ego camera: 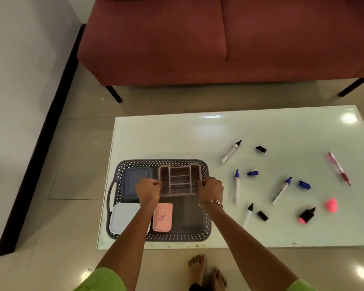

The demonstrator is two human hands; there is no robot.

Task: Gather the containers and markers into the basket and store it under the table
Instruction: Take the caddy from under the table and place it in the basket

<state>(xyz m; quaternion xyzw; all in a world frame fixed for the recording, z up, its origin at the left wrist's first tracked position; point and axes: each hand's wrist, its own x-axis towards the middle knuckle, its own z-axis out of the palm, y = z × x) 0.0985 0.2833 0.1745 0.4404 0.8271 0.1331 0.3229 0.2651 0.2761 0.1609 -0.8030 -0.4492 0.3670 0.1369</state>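
here both hands hold a pink organizer (pixel 180 180) over the far right part of the basket (pixel 206 227). the left hand (pixel 148 191) has its fingers pinched shut on the organizer's left rim, and the right hand (pixel 211 189) has its fingers curled tight on the right rim. whether the organizer rests on the basket floor or hangs just above it, i cannot tell. a bracelet (pixel 211 203) circles the right wrist.

the basket is dark with a perforated wall and sits at the near left end of the white table (pixel 261 127). inside it, a grey-blue box (pixel 133 181) lies in the far left corner, just beside the organizer. a white box (pixel 122 218) lies in the near left corner, partly under the left forearm, and a small pink box (pixel 163 217) lies just right of it. the near right part of the basket floor is bare.

the markers lie loose on the table to the right of the basket, all uncapped. a black marker (pixel 231 151) lies farthest back with a black cap (pixel 261 149) near it. a blue marker (pixel 237 185) has a blue cap (pixel 252 173) beside its tip. a second blue marker (pixel 282 190) lies near another blue cap (pixel 304 184). a second black marker (pixel 248 215) lies nearest, with a black cap (pixel 262 215) just beside it. a pink highlighter (pixel 307 215) lies near its pink cap (pixel 331 205). a pink pen (pixel 339 168) lies farther right, well apart from the basket.

beyond the table stands a red sofa (pixel 219 38). bare feet (pixel 206 271) show on the tiled floor.
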